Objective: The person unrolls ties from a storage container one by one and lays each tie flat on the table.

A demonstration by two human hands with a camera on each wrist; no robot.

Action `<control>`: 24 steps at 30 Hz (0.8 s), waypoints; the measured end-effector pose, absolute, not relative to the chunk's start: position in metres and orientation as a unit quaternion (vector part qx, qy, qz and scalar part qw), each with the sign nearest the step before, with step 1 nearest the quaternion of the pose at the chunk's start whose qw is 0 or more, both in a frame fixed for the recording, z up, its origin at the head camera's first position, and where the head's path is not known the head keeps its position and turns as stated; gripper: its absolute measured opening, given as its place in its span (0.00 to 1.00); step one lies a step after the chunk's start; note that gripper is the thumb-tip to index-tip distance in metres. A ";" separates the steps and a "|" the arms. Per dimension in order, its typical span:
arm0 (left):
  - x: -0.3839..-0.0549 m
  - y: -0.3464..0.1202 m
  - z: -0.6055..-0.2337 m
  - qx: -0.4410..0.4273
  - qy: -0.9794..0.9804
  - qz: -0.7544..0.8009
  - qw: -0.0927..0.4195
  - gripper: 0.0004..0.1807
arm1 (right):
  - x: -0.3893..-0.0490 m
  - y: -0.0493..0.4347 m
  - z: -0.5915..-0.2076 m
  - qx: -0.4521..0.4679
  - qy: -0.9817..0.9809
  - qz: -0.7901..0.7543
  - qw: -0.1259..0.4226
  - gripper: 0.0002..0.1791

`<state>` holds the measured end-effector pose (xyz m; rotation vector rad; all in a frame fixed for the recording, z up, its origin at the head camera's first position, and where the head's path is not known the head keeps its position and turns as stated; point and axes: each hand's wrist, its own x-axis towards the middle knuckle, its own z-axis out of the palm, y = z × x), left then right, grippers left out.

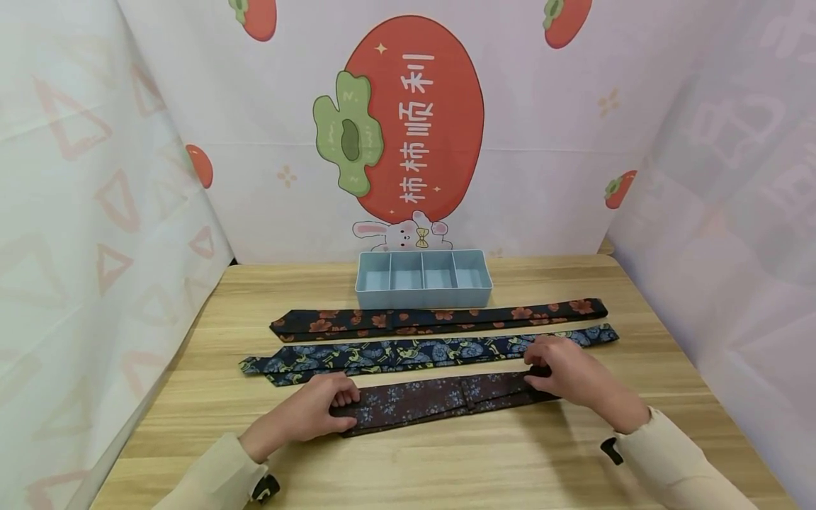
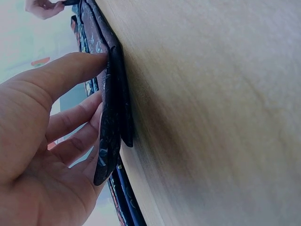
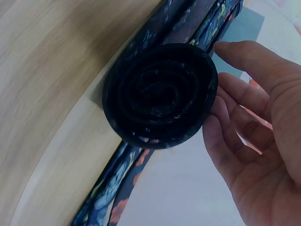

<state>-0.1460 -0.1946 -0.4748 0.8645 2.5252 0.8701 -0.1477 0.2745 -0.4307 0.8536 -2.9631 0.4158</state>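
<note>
A dark brown necktie (image 1: pixel 414 402) with small blue flowers lies across the front of the table, folded double. My left hand (image 1: pixel 319 407) grips its left end, thumb on one side and fingers on the other. At its right end, my right hand (image 1: pixel 564 368) holds the part wound into a spiral roll (image 3: pixel 160 96), with thumb and fingertips at the roll's edge in the right wrist view. Just behind lies a navy necktie (image 1: pixel 408 354) with blue and yellow-green figures. Farther back is a black necktie (image 1: pixel 446 319) with orange-red flowers.
A light blue box (image 1: pixel 423 297) with several compartments stands at the back of the wooden table (image 1: pixel 446 467). White printed cloth (image 1: pixel 535 156) hangs behind the table and along both sides.
</note>
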 end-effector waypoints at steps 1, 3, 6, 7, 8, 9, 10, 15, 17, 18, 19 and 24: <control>-0.146 -0.195 -0.475 0.304 0.887 0.306 0.166 0.13 | -0.147 0.277 -0.430 0.269 -0.954 0.133 0.018 0.11; -0.146 -0.194 -0.475 0.303 0.887 0.306 0.166 0.13 | -0.146 0.282 -0.430 0.259 -0.957 0.131 0.025 0.12; -0.146 -0.195 -0.475 0.303 0.887 0.306 0.165 0.13 | -0.144 0.290 -0.430 0.242 -0.961 0.127 0.036 0.13; -0.146 -0.195 -0.476 0.303 0.887 0.306 0.164 0.13 | -0.144 0.293 -0.430 0.237 -0.962 0.126 0.040 0.13; -0.146 -0.195 -0.476 0.303 0.887 0.306 0.164 0.13 | -0.143 0.296 -0.430 0.234 -0.963 0.124 0.044 0.14; -0.146 -0.195 -0.476 0.303 0.887 0.307 0.164 0.12 | -0.143 0.299 -0.430 0.230 -0.964 0.123 0.048 0.14; -0.146 -0.194 -0.476 0.303 0.887 0.307 0.163 0.12 | -0.142 0.302 -0.430 0.227 -0.965 0.122 0.051 0.14; -0.146 -0.194 -0.474 0.304 0.887 0.307 0.162 0.12 | -0.139 0.317 -0.431 0.222 -0.965 0.122 0.059 0.14; -0.146 -0.194 -0.474 0.305 0.887 0.306 0.161 0.12 | -0.138 0.323 -0.431 0.219 -0.966 0.125 0.061 0.14; -0.146 -0.194 -0.474 0.305 0.887 0.306 0.161 0.12 | -0.138 0.325 -0.432 0.217 -0.966 0.126 0.061 0.14; -0.146 -0.194 -0.474 0.306 0.888 0.305 0.160 0.12 | -0.138 0.328 -0.432 0.214 -0.967 0.127 0.060 0.13; -0.146 -0.194 -0.474 0.305 0.889 0.302 0.161 0.12 | -0.137 0.340 -0.434 0.194 -0.970 0.136 0.048 0.12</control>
